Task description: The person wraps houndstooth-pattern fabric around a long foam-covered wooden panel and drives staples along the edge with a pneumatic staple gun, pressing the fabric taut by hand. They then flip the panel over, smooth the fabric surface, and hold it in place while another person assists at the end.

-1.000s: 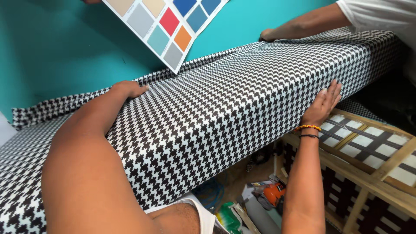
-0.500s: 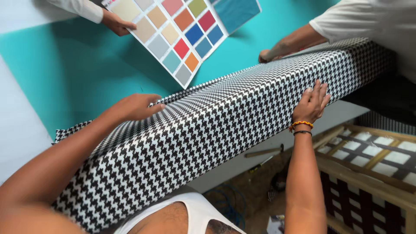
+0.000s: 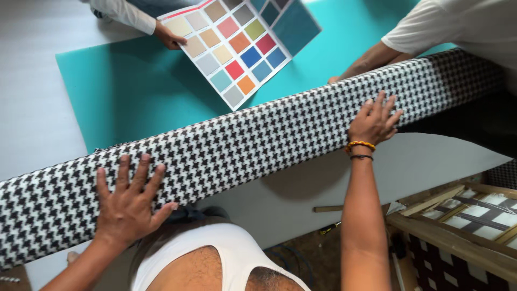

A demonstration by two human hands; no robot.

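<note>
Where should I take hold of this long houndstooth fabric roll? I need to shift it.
Probably spread wide along its length, from the near side: the houndstooth fabric roll is long and lies flat across the table. The left hand and right hand rest flat on it, far apart.

The houndstooth fabric roll [image 3: 258, 145] is rolling away into a tighter bolt, baring grey tabletop [image 3: 431, 161]. The left hand [image 3: 129, 202] is shifting nearer, flattening. The colour swatch card [image 3: 242, 46] is sliding down.
</note>
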